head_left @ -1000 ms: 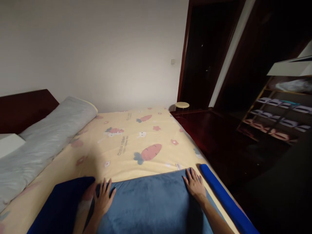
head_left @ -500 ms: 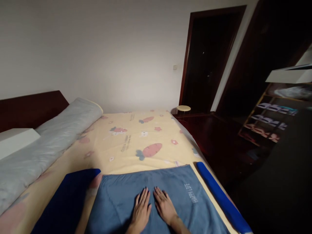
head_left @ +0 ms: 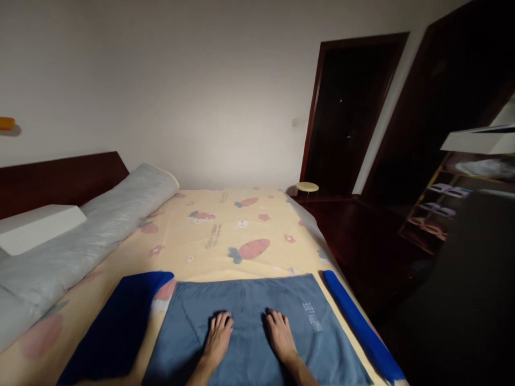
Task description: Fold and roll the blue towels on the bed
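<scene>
A grey-blue towel (head_left: 249, 305) with white lettering near its right side lies spread on the bed, with small wrinkles. My left hand (head_left: 218, 336) rests palm down on its middle, fingers bent a little and touching the cloth. To the right of it, my right hand (head_left: 280, 333) also lies palm down on the towel with lightly curved fingers. A gap of bare towel separates the two hands, and neither holds anything. The towel's near edge runs out of view.
Left of the towel lies a folded dark blue cloth (head_left: 116, 321); a rolled blue cloth (head_left: 358, 321) lies along the right. The bed has a yellow carrot-print sheet (head_left: 217, 257). A grey rolled quilt (head_left: 116, 214) and white box (head_left: 40, 228) are by the headboard. A stool (head_left: 307, 187) stands beyond.
My hands have moved apart on the towel, the left one going left and the right one slightly right. Their fingers, straight before, are now more bent.
</scene>
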The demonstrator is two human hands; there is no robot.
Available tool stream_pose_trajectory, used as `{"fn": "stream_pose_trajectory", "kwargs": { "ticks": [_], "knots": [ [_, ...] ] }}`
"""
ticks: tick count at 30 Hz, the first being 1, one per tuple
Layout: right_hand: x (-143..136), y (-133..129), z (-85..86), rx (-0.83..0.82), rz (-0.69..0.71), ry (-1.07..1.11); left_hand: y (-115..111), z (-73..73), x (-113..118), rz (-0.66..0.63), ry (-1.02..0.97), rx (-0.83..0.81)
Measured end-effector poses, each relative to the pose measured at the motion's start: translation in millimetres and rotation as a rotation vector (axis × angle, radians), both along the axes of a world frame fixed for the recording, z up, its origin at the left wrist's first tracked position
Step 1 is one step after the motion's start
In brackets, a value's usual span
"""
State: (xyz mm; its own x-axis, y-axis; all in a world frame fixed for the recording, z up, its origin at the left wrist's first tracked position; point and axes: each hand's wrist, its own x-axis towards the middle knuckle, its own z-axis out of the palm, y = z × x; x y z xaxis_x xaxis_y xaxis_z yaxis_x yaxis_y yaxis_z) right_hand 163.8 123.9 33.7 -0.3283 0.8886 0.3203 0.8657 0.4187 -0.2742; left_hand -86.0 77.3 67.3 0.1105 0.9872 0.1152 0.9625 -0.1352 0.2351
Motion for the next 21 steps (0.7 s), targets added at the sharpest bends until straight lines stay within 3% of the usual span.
{"fn": "stream_pose_trajectory", "kwargs": {
  "ticks": [7, 10, 13, 15, 18, 21],
  "knots": [
    [-2, 10, -20.9, -0.069, -0.019, -0.043, 14, -18.6, 3, 0.062, 0.045, 0.047],
    [1, 6, -20.1, -0.06, 0.013, 0.015, 14, -28.0, 0, 0.056, 0.042, 0.073],
    [20, 4, -13.7, -0.019, 0.022, 0.077, 8, -30.6, -22, 0.025, 0.052, 0.125],
    [42, 5, -9.5, 0.009, -0.082, 0.097, 0, -29.4, -47, 0.082, 0.087, 0.185],
    [81, 7, -9.3, 0.034, -0.363, 0.102, -15, -28.8, -89, 0.307, 0.164, 0.236],
    [107, 7, -17.7, -0.002, -0.516, 0.073, -28, -32.9, -114, 0.444, 0.221, 0.133]
  ]
}}
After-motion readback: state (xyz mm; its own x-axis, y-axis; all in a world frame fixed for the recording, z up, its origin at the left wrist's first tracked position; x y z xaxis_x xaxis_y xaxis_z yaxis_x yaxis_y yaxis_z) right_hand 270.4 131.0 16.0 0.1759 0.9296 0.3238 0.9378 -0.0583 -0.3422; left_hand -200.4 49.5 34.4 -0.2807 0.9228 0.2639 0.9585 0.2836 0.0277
